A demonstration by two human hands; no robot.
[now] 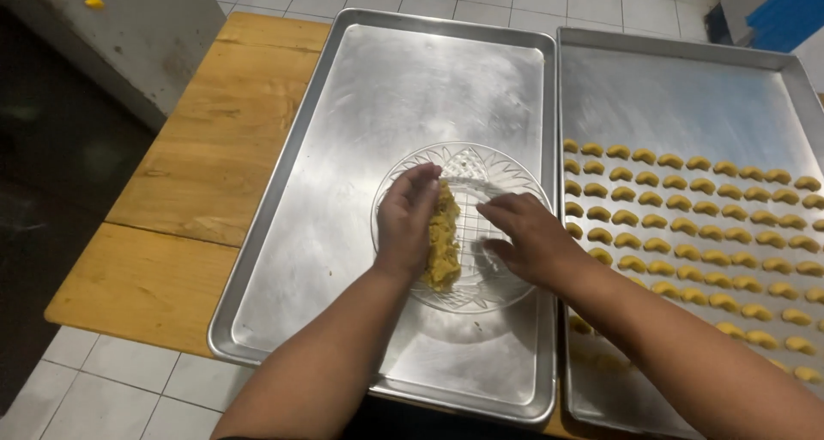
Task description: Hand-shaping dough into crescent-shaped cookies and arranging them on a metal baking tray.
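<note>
A clear glass plate (481, 167) rests on the left metal tray (360, 131). On the plate lies a lump of yellow dough (445, 242). My left hand (405, 221) presses against the left side of the dough, fingers curled over its top. My right hand (528, 238) rests on the plate's right half, fingers spread and pointing toward the dough, with nothing visibly in it.
The right metal tray (687, 97) carries several rows of small crescent-shaped dough pieces (687, 230) across its lower half. Both trays sit on a wooden table (197, 174). White floor tiles (103, 380) and a grey concrete block (129, 28) lie to the left.
</note>
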